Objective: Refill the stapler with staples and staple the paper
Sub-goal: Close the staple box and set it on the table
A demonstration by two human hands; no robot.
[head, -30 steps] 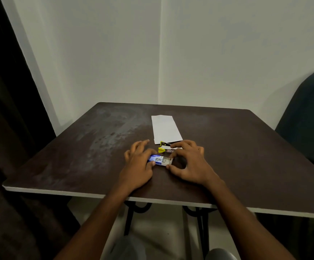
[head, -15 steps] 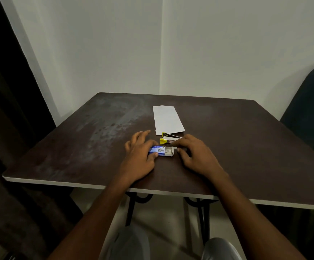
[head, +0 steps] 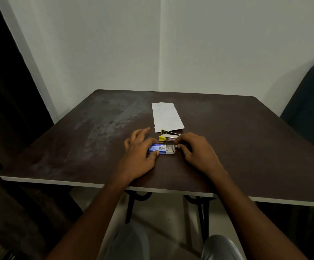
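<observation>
My right hand [head: 199, 154] hides the stapler's [head: 168, 136] rear; its fingertips pinch the staple box's [head: 161, 148] open tray. My left hand [head: 139, 152] clamps the blue sleeve on the tabletop [head: 246, 147]. Paper [head: 166, 116] lies beyond.

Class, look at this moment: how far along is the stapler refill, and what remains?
Done: the stapler lies open on the table. In hand: the left hand steadies the staple box while the right hand pinches its slid-out tray. Left: load staples, close the stapler, staple the paper, which lies untouched.
</observation>
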